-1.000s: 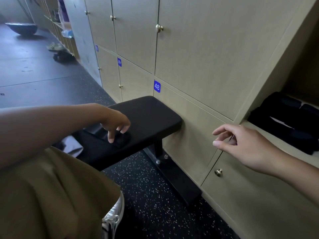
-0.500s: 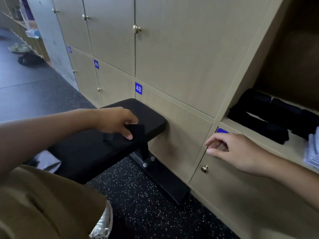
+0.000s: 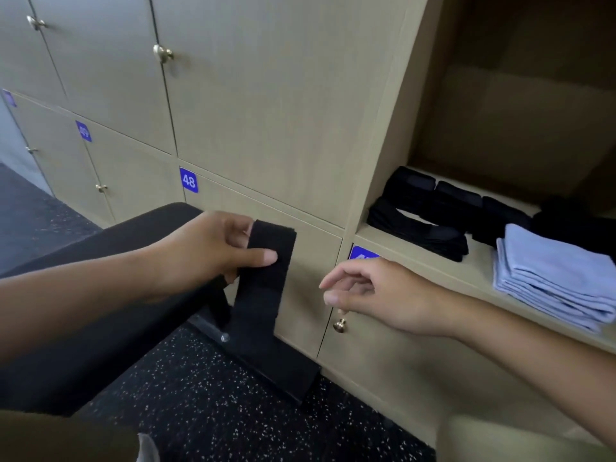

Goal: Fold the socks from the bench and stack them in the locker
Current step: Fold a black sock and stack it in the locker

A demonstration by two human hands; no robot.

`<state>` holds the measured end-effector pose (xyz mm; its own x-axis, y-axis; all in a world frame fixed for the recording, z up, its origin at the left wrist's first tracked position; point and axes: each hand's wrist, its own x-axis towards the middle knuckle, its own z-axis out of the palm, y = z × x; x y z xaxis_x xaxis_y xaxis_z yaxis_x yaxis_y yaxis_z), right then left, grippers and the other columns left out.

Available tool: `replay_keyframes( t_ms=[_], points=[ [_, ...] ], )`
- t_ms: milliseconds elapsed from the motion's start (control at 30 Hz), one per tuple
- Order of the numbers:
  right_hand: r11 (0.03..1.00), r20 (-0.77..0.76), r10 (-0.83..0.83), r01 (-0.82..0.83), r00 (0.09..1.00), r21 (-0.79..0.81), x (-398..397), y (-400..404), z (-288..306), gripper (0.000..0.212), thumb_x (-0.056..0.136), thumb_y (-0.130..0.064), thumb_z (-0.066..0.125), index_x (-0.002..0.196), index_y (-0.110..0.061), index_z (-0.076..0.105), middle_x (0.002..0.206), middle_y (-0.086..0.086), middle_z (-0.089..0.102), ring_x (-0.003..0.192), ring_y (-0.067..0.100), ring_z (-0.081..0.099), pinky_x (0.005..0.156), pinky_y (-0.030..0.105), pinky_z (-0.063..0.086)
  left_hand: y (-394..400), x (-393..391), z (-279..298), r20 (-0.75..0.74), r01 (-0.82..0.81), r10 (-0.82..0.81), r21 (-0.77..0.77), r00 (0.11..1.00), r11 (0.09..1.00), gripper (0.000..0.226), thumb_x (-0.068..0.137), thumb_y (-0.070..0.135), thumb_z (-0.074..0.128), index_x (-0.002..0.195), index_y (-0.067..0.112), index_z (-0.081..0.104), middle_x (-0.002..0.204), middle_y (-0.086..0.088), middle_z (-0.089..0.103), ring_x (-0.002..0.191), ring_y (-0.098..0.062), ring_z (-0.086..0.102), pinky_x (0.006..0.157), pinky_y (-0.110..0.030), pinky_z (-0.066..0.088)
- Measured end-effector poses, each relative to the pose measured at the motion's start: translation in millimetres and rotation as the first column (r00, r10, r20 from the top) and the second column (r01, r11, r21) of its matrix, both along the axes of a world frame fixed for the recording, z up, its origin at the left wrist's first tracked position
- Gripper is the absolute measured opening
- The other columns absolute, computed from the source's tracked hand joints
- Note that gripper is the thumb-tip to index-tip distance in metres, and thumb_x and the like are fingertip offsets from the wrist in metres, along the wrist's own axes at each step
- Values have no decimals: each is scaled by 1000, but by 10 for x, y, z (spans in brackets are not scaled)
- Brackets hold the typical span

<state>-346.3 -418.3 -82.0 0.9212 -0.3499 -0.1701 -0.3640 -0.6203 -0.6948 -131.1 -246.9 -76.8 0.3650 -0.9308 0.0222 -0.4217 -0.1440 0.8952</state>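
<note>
Left hand (image 3: 213,251) pinches a black sock (image 3: 266,278), held hanging in the air beyond the end of the black desk (image 3: 100,295). Right hand (image 3: 370,295) holds nothing, fingers loosely curled, just beside the sock. Open locker (image 3: 433,258) contains folded black socks (image 3: 430,211) and light-blue socks (image 3: 553,278).

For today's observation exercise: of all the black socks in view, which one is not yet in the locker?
The black sock pinched in the left hand, hanging above the bench. The other black socks lie folded on the open locker shelf.
</note>
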Motion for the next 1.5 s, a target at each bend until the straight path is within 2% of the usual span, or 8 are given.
replay_keyframes(
  t_ms=[200, 333, 600, 733, 867, 1033, 1233, 1500],
  points=[
    [965, 77, 25, -44, 997, 260, 16, 185, 62, 39, 83, -50, 70, 112, -24, 69, 106, 3, 75, 100, 18, 73, 101, 51, 53, -112, -152, 56, -290, -76, 56, -57, 955, 995, 22, 91, 15, 72, 113, 11, 73, 85, -6, 77, 60, -9, 64, 54, -19, 50],
    [956, 135, 22, -60, 991, 289, 18, 207, 64, 24, 95, -23, 69, 116, -12, 68, 111, 2, 76, 103, 15, 73, 99, 30, 54, -158, -175, 64, -455, -76, 38, -65, 890, 995, 30, 90, 15, 71, 119, 5, 69, 98, -11, 77, 78, -14, 73, 68, -20, 59],
    [979, 351, -111, 163, 930, -122, -28, 118, 86, 6, 88, -30, 77, 85, -29, 72, 82, -12, 72, 77, 5, 66, 69, 17, 49, -160, -265, 143, -530, -84, 39, -61, 847, 995, 57, 91, 52, 55, 101, 0, 73, 103, -19, 77, 94, -29, 77, 79, -28, 63],
    [839, 432, 32, 210, 901, -501, -76, 32, 139, 8, 88, -36, 74, 85, -29, 71, 82, -13, 67, 87, 8, 61, 73, 33, 49, -160, -303, 170, -548, -80, 38, -53, 836, 995, 70, 83, 60, 57, 97, -7, 72, 108, -28, 73, 97, -39, 75, 81, -30, 63],
    [741, 503, 200, 206, 841, -639, -95, -26, 166, 12, 89, -31, 71, 89, -20, 74, 94, -13, 69, 101, 12, 59, 82, 36, 50, -136, -294, 173, -534, 53, -49, -8, 844, 999, 66, 89, 64, 58, 72, 1, 62, 111, -27, 73, 102, -42, 73, 90, -34, 61],
    [693, 565, 297, 234, 770, -682, -134, -32, 191, 12, 89, -26, 73, 92, -17, 81, 99, -9, 67, 101, 17, 56, 84, 34, 46, -177, -339, 140, -434, 136, -109, 32, 894, 990, 25, 86, 28, 80, 90, 8, 65, 77, -5, 70, 71, -21, 62, 73, -28, 49],
    [709, 586, 279, 248, 761, -660, -149, -49, 192, 14, 83, -14, 82, 96, -17, 81, 98, -7, 66, 99, 15, 54, 87, 24, 43, -241, -389, 140, -467, 172, -146, 13, 872, 985, 20, 78, 13, 80, 93, 16, 66, 76, -3, 64, 68, -12, 57, 67, -28, 40],
    [808, 650, -192, 494, 735, -320, -144, 36, 269, 23, 90, -9, 71, 103, -27, 72, 101, -17, 60, 97, 5, 57, 85, 10, 42, -351, -415, 155, -363, -35, 1, -86, 932, 996, 22, 84, 6, 82, 94, 13, 63, 82, -7, 60, 62, -11, 62, 55, -19, 49]
  ],
)
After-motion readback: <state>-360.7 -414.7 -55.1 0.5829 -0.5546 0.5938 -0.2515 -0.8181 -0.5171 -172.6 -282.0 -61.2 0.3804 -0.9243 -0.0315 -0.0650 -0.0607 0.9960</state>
